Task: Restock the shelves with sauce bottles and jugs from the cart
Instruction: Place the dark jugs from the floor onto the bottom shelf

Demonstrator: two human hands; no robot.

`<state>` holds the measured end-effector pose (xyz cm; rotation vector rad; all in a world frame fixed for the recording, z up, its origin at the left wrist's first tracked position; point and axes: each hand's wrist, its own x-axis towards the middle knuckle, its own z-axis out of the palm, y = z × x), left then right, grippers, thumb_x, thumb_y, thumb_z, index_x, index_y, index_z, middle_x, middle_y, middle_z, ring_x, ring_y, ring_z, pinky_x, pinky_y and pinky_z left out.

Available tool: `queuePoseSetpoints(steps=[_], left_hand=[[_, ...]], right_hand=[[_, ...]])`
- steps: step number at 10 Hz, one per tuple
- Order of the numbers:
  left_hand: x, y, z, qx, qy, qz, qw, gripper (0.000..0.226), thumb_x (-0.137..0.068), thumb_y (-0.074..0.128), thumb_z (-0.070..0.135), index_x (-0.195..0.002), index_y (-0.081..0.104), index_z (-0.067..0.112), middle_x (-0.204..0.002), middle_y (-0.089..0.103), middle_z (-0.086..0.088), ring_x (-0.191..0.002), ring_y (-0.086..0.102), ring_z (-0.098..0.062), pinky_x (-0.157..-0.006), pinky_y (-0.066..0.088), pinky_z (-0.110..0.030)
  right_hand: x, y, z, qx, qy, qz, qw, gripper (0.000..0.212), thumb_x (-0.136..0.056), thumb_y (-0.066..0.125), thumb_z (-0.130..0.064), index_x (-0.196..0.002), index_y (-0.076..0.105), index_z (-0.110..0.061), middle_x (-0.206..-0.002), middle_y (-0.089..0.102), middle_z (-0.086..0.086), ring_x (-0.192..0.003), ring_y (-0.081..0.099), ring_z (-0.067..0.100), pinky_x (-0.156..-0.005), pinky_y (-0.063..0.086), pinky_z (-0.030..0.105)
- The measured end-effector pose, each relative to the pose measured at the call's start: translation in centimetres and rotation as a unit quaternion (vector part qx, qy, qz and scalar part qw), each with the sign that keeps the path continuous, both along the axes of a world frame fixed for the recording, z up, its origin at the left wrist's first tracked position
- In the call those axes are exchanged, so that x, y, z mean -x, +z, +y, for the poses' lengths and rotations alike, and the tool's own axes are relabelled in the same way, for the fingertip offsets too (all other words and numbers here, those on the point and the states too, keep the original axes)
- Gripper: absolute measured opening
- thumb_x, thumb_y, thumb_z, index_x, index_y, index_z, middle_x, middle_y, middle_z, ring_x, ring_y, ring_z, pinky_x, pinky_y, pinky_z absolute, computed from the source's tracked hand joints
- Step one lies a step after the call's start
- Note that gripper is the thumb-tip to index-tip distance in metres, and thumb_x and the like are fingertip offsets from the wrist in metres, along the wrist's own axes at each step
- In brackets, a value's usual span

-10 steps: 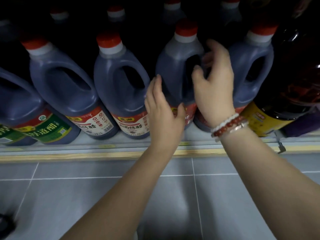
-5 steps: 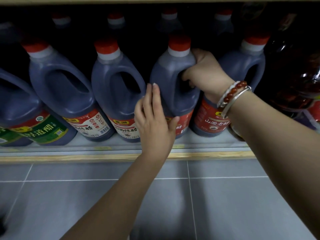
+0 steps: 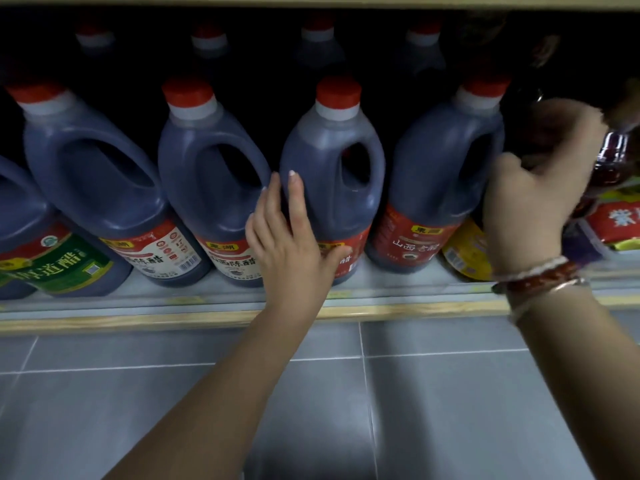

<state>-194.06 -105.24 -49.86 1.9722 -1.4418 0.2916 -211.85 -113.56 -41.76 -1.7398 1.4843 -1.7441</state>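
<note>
Dark vinegar jugs with red caps stand in a row on the bottom shelf [image 3: 207,299]. My left hand [image 3: 291,237] lies open, palm flat against the lower left side of the middle jug [image 3: 332,157], next to its red label. My right hand [image 3: 530,209], with bead bracelets at the wrist, is further right, past the jug with the plain red label [image 3: 433,174]. Its fingers and thumb curl around a dark bottle with a yellow label [image 3: 464,251]. That hand is blurred, and the bottle's top is hidden in shadow.
A second row of red-capped jugs stands behind in the dark. A green-labelled jug [image 3: 55,261] is at the far left, and a red bottle with a red packet [image 3: 620,220] at the far right. The upper shelf board hangs close above. Grey floor tiles [image 3: 450,410] lie below.
My right hand let go of the middle jug's handle and moved right to the dark bottle. The middle jug now stands squarer with its handle facing out. My left hand stayed on it.
</note>
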Motion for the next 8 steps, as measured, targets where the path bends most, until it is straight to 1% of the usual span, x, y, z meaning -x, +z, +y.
queuePoseSetpoints(steps=[1, 2, 3, 4, 5, 6, 7, 8], left_hand=[[0.0, 0.0, 0.0, -0.009, 0.001, -0.005, 1.0, 0.118, -0.054, 0.081, 0.052, -0.143, 0.012, 0.014, -0.145, 0.037, -0.023, -0.131, 0.039, -0.037, -0.107, 0.03, -0.052], [0.0, 0.1, 0.1, -0.016, 0.002, -0.006, 1.0, 0.119, -0.054, 0.082, 0.051, -0.143, 0.012, 0.014, -0.144, 0.037, -0.024, -0.132, 0.038, -0.037, -0.107, 0.029, -0.052], [0.0, 0.2, 0.1, -0.017, -0.005, -0.006, 1.0, 0.118, -0.054, 0.081, 0.051, -0.143, 0.012, 0.014, -0.145, 0.036, -0.024, -0.132, 0.038, -0.038, -0.107, 0.029, -0.053], [-0.1, 0.2, 0.2, -0.016, -0.003, -0.015, 1.0, 0.118, -0.055, 0.081, 0.052, -0.143, 0.011, 0.014, -0.145, 0.037, -0.024, -0.132, 0.039, -0.038, -0.107, 0.029, -0.053], [-0.2, 0.2, 0.2, -0.012, 0.0, -0.024, 1.0, 0.118, -0.055, 0.08, 0.054, -0.143, 0.012, 0.014, -0.144, 0.038, -0.024, -0.131, 0.041, -0.038, -0.107, 0.031, -0.052], [-0.1, 0.2, 0.4, -0.016, 0.003, -0.023, 1.0, 0.117, -0.056, 0.079, 0.054, -0.143, 0.012, 0.014, -0.145, 0.038, -0.024, -0.132, 0.04, -0.038, -0.107, 0.03, -0.052], [0.0, 0.4, 0.3, -0.016, -0.002, -0.019, 1.0, 0.117, -0.056, 0.081, 0.05, -0.143, 0.011, 0.014, -0.145, 0.036, -0.025, -0.133, 0.038, -0.038, -0.108, 0.028, -0.052], [0.3, 0.7, 1.0, 0.005, -0.02, 0.002, 1.0, 0.112, -0.061, 0.081, 0.046, -0.143, 0.013, 0.014, -0.147, 0.028, -0.022, -0.135, 0.031, -0.037, -0.109, 0.028, -0.055]], right_hand=[[0.8, -0.6, -2.8, -0.207, 0.103, -0.124, 0.965, 0.036, -0.057, 0.054, -0.002, -0.081, 0.048, -0.027, -0.086, 0.058, 0.006, -0.087, 0.059, 0.022, -0.081, 0.049, 0.035], [0.7, -1.1, -4.7, -0.28, 0.108, -0.165, 0.94, 0.022, -0.078, 0.057, 0.0, -0.067, 0.052, -0.018, -0.057, 0.06, -0.001, -0.059, 0.06, 0.011, -0.061, 0.047, 0.028], [1.2, -1.1, -5.2, -0.293, 0.113, -0.14, 0.939, 0.029, -0.085, 0.054, -0.005, -0.058, 0.05, -0.014, -0.032, 0.051, -0.005, -0.035, 0.05, 0.004, -0.047, 0.04, 0.025], [1.8, -1.5, -4.7, -0.303, 0.159, -0.106, 0.934, 0.037, -0.088, 0.051, -0.003, -0.053, 0.042, -0.01, -0.025, 0.042, -0.004, -0.027, 0.043, 0.004, -0.037, 0.033, 0.017], [2.2, -1.3, -4.6, -0.306, 0.198, -0.096, 0.926, 0.037, -0.087, 0.049, 0.002, -0.053, 0.042, -0.008, -0.025, 0.04, -0.002, -0.027, 0.04, 0.006, -0.035, 0.034, 0.017], [2.1, -1.2, -4.4, -0.315, 0.204, -0.093, 0.922, 0.035, -0.088, 0.05, 0.002, -0.054, 0.044, -0.007, -0.026, 0.042, -0.002, -0.027, 0.041, 0.006, -0.036, 0.036, 0.017], [2.1, -0.9, -4.5, -0.307, 0.203, -0.097, 0.925, 0.031, -0.088, 0.052, -0.001, -0.058, 0.048, -0.009, -0.032, 0.05, -0.002, -0.033, 0.047, 0.004, -0.039, 0.039, 0.016], [1.5, -1.2, -1.5, -0.23, 0.14, -0.1, 0.958, 0.019, -0.088, 0.054, -0.005, -0.073, 0.051, -0.016, -0.063, 0.059, -0.005, -0.061, 0.054, 0.002, -0.06, 0.045, 0.016]])
